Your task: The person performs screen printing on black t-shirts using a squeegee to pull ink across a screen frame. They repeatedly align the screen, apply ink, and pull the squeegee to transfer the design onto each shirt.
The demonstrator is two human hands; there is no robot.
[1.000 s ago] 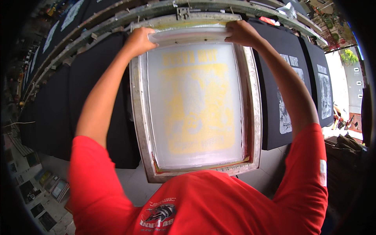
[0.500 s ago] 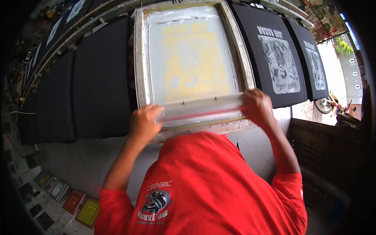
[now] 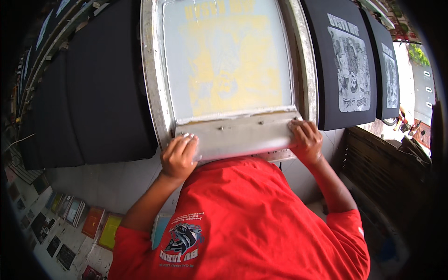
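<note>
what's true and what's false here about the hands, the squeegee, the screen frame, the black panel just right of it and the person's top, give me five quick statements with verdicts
1. The left hand and right hand both grip the squeegee. True.
2. A yellow design shows on the mesh inside the screen frame. True.
3. The squeegee is at the far end of the screen frame. False: it is at the near end.
4. The black panel just right of the screen frame bears a pale print. True.
5. The person wears a green top. False: it is a red top.
</note>
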